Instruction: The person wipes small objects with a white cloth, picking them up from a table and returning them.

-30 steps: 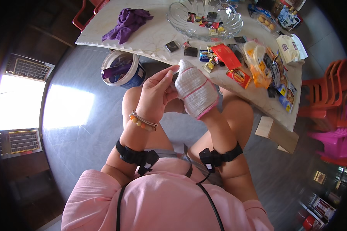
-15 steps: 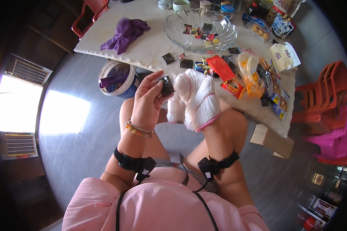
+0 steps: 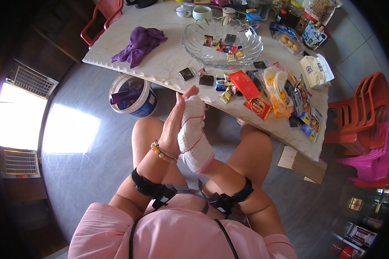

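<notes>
My left hand (image 3: 173, 123), with a beaded bracelet (image 3: 162, 153) on its wrist, presses palm inward, fingers stretched out, against a white cloth (image 3: 194, 138) with pink stripes. The cloth covers my right hand, so none of its fingers show. Whatever lies between the two palms is hidden, and no packet can be seen there. Both hands are held over my lap, just in front of the table edge. Beyond them, dark square packets (image 3: 186, 74) and small coloured wrapped pieces lie on the marbled table (image 3: 168, 60).
A scalloped glass bowl (image 3: 194, 54) holds several wrapped pieces. A purple cloth (image 3: 138, 45) lies on the left. Red packets (image 3: 244, 84) and snack bags (image 3: 307, 110) crowd the right side. A white bucket (image 3: 147, 103) stands below the edge; stacked red chairs (image 3: 358, 108) are at right.
The dark square packet in my left hand has gone out of sight. My cloth-covered right hand has moved left and now lies flat against my left palm.
</notes>
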`<act>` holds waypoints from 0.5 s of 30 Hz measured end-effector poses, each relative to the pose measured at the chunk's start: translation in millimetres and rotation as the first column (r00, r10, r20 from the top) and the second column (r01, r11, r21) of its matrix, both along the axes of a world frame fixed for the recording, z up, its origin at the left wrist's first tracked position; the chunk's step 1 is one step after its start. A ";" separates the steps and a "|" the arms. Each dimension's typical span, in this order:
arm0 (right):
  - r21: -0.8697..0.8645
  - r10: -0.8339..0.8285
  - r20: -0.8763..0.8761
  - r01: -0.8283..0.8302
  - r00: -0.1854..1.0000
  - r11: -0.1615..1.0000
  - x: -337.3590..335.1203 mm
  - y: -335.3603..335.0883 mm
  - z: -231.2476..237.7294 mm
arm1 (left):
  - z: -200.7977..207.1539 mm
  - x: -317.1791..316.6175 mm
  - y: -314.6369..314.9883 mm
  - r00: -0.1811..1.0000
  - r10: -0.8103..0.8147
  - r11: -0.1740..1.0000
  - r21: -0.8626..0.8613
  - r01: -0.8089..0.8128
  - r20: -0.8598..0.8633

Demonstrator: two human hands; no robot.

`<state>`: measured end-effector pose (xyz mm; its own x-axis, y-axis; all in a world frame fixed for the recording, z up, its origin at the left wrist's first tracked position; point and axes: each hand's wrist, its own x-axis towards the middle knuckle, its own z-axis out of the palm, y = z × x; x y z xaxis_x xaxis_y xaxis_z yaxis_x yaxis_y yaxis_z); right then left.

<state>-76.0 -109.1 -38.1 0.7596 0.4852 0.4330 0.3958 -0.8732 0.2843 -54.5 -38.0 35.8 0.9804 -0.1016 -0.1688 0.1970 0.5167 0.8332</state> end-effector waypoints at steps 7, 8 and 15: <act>0.178 0.749 0.544 0.821 0.377 -0.542 41.3 -18.4 -41.3 | -0.1 -12.9 -20.8 0.993 -0.109 0.971 -0.218 0.096 -0.051; 0.184 0.752 0.543 0.822 0.373 -0.540 39.6 -15.0 -45.1 | -0.2 -12.8 -18.5 0.993 -0.094 0.976 -0.202 0.076 -0.077; 0.413 0.785 0.245 0.671 0.568 -0.615 23.7 16.3 -19.0 | -8.4 -3.7 0.0 0.958 -0.151 0.931 -0.361 0.055 -0.243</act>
<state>-52.3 -92.8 -57.1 0.9635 0.2677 0.0073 -0.2262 0.8281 -0.5130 -58.2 -38.1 27.4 0.8866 -0.2983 -0.3535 0.4507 0.7286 0.5157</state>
